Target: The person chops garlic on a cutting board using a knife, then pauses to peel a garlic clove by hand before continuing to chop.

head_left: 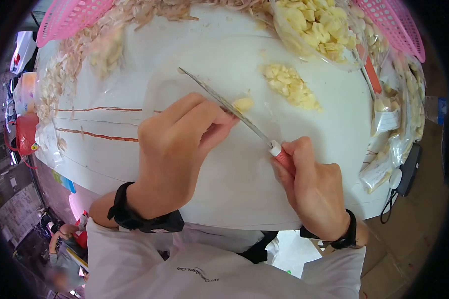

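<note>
In my right hand (312,187) is a knife (224,103) with a red and white handle, its blade slanting up to the left over the white board (234,184). My left hand (179,144) is bent at the blade's near side, thumb and fingertips pressed together; what they hold, if anything, is hidden. A pale yellow garlic clove (243,104) sits just beyond the blade, close to the left fingertips. Farther off on the board lies a heap of cut garlic pieces (293,87).
A clear bag of peeled garlic (314,25) stands at the back. Pink baskets (72,20) are at both far corners, with garlic skins (154,12) along the back edge. Filled plastic bags (384,164) line the right side. People (67,249) are at lower left.
</note>
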A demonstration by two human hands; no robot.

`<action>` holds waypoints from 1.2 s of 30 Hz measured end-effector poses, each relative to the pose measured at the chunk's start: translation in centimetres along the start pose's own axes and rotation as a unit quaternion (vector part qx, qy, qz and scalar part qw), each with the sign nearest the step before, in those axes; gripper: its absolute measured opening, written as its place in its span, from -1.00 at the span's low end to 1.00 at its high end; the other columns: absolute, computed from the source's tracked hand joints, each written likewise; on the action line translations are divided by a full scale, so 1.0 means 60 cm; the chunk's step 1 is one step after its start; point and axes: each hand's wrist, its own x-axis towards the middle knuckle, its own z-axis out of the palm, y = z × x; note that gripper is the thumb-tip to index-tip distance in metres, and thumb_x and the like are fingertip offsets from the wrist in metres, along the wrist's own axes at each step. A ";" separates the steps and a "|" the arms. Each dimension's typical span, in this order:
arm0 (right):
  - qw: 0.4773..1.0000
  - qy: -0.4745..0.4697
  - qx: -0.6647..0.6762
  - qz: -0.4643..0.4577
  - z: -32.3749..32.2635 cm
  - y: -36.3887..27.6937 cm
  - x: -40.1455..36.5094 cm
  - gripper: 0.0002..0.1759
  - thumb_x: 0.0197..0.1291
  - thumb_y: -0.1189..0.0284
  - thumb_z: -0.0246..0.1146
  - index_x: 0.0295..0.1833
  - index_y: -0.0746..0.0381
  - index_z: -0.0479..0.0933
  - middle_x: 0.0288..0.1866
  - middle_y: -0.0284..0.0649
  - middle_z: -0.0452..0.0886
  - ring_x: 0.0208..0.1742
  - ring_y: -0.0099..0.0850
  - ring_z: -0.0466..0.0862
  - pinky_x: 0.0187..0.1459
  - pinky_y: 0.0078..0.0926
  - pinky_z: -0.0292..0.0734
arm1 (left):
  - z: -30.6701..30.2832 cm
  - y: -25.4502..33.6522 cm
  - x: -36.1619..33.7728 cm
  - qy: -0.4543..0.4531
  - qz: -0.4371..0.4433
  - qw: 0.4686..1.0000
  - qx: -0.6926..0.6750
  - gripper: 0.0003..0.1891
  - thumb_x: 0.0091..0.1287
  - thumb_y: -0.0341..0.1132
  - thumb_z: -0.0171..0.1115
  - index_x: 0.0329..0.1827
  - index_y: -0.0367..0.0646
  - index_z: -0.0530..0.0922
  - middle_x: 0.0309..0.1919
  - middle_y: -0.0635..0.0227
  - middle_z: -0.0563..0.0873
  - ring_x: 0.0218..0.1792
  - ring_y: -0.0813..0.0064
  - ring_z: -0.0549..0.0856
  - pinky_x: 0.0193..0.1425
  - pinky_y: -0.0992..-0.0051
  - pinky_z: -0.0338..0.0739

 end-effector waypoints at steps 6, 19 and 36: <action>0.998 -0.019 -0.059 0.026 -0.001 -0.013 0.012 -0.77 0.32 0.45 0.28 -0.11 0.20 0.33 -0.51 -0.11 0.57 -0.56 -0.03 0.58 -0.56 -0.20 0.46 | 0.003 -0.007 -0.002 -0.002 0.017 1.000 0.002 -0.86 0.01 -0.61 0.47 -0.41 -0.30 0.66 -0.47 0.29 0.71 -0.47 0.51 0.70 -0.40 0.60 0.54; 1.000 -0.011 -0.012 0.014 -0.005 0.002 0.003 -0.71 0.30 0.42 0.31 -0.04 0.23 0.33 -0.49 -0.12 0.61 -0.51 -0.06 0.64 -0.53 -0.23 0.49 | 0.007 0.000 -0.003 0.019 0.018 0.999 -0.037 -0.84 0.09 -0.58 0.45 -0.38 -0.26 0.59 -0.48 0.30 0.64 -0.51 0.45 0.65 -0.48 0.54 0.48; 0.999 0.015 -0.047 -0.009 0.002 0.004 -0.002 -0.73 0.29 0.40 0.32 -0.07 0.21 0.36 -0.51 -0.20 0.61 -0.59 -0.16 0.61 -0.60 -0.29 0.46 | -0.001 0.008 0.001 0.000 -0.006 1.000 0.000 -0.87 0.02 -0.63 0.45 -0.43 -0.32 0.63 -0.51 0.32 0.67 -0.47 0.52 0.69 -0.34 0.60 0.53</action>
